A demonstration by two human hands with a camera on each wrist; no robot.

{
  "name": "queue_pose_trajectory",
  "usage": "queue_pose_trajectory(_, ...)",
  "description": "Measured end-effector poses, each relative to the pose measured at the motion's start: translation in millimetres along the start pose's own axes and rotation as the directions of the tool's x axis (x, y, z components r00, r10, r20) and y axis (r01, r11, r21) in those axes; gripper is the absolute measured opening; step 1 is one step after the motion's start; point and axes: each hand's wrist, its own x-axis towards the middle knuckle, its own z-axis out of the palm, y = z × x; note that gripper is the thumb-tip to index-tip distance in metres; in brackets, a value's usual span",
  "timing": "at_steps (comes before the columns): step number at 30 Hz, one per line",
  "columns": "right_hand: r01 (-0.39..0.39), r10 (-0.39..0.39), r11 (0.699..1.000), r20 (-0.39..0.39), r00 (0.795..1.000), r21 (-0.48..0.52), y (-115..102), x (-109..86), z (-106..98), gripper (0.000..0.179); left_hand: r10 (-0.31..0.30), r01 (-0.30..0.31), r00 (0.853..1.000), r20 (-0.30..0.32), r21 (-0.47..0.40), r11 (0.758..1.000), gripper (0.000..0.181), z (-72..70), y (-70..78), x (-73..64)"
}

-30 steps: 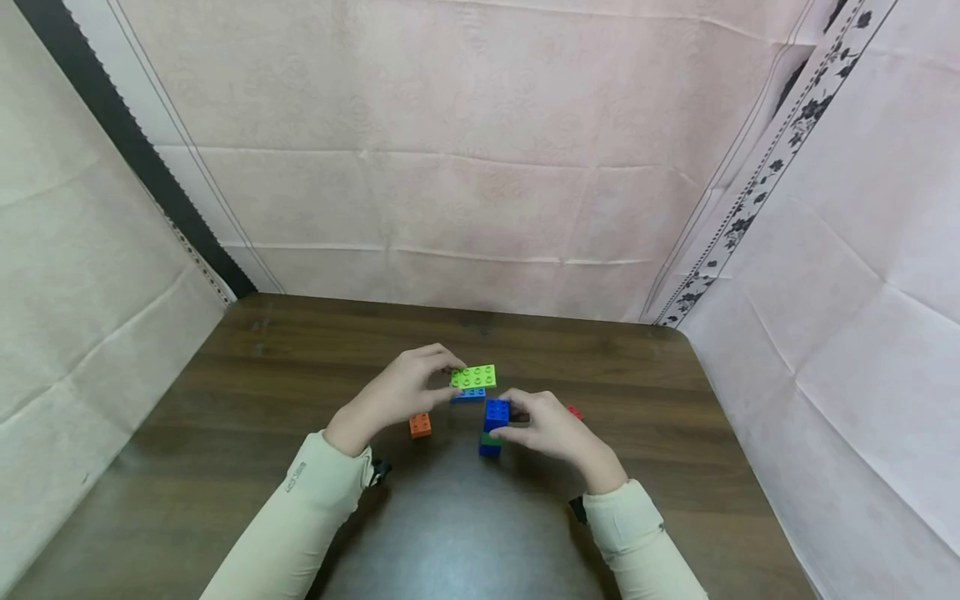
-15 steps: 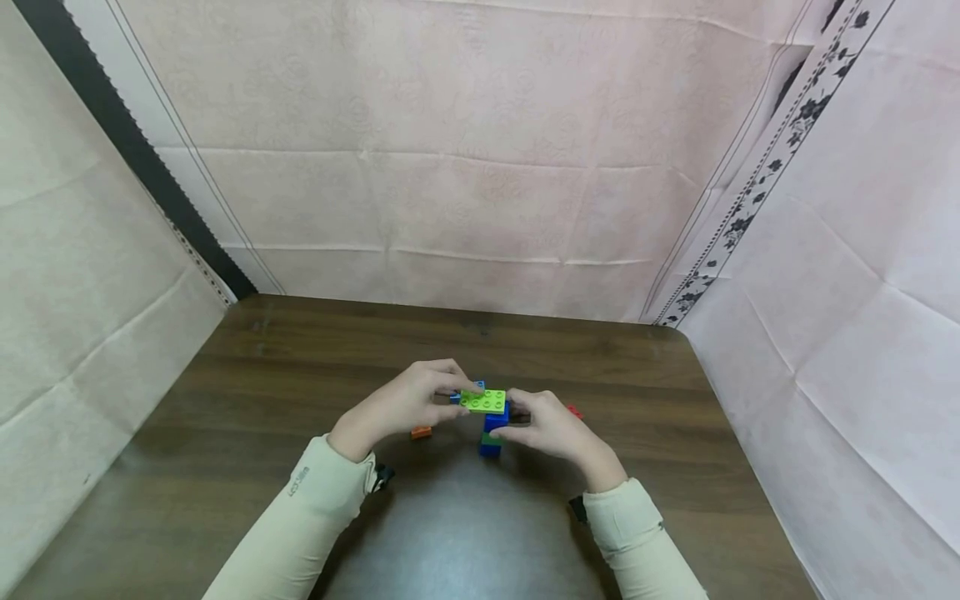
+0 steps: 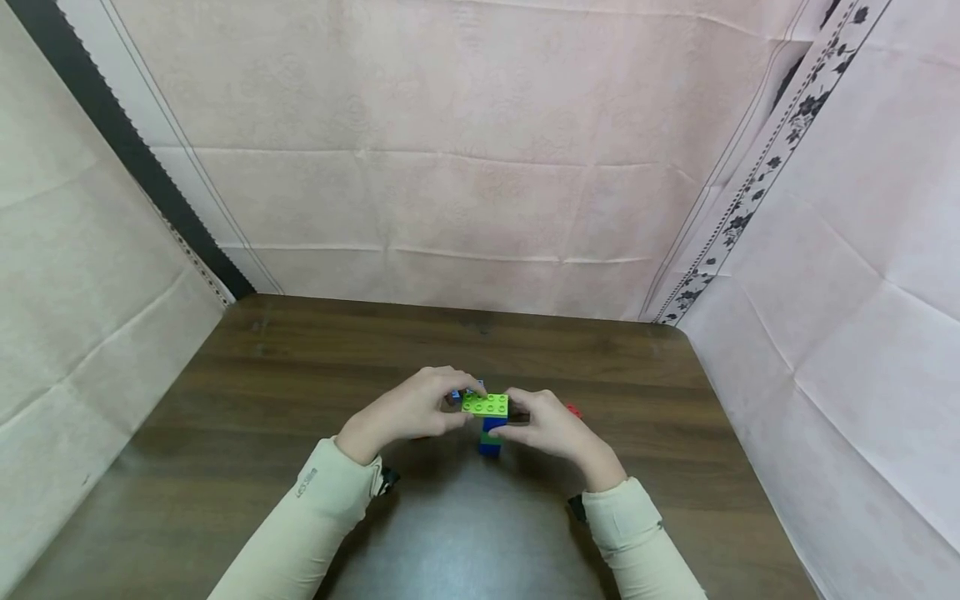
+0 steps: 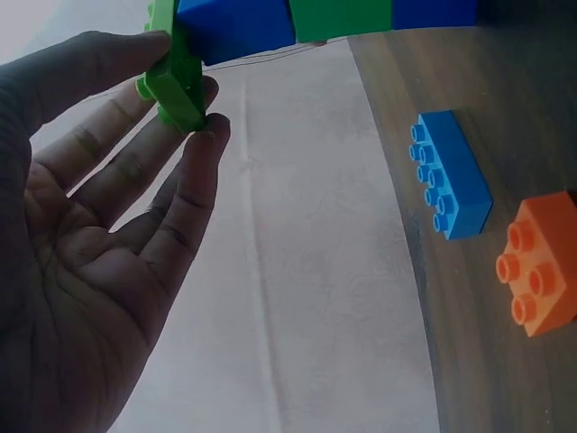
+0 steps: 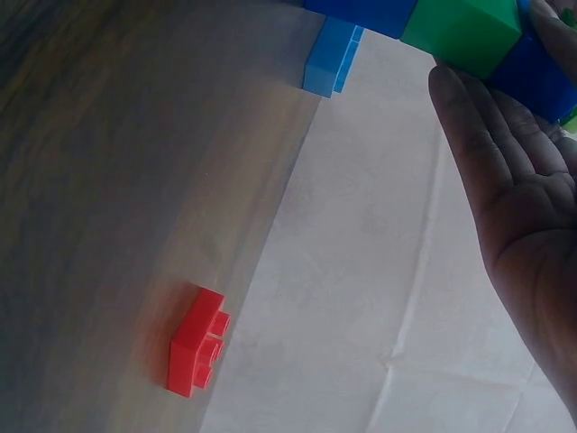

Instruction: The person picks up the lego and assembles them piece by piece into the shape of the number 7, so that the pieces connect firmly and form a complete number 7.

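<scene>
One brown wood-grain surface (image 3: 465,533). One right hand (image 3: 551,427), gripping; one left hand (image 3: 408,412), pinching. One upright blue-green-blue plastic brick tower (image 3: 491,438), top steadied by the right. One lime-green studded plastic brick (image 3: 486,406), left-held, atop the tower, overhanging leftward; best squared, then pressed straight down over it.

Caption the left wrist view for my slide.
Left hand pinches a lime toy brick at the top of a blue-and-green stack; a light-blue brick and an orange brick nearby.
</scene>
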Motion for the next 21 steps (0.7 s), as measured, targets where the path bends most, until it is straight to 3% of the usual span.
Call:
queue_pose_trajectory(11,0.037,-0.037,0.999,0.008,0.999,0.029,2.0,0.3,1.5,0.024,0.022,-0.022,0.997,-0.068,0.009,1.000,0.034,8.7,1.5,2.6)
queue_pose_trajectory(21,0.039,-0.039,0.998,-0.006,0.999,0.039,3.5,0.3,3.5,0.024,0.041,-0.039,0.998,-0.056,0.029,0.999,0.035,8.6,1.8,4.2)
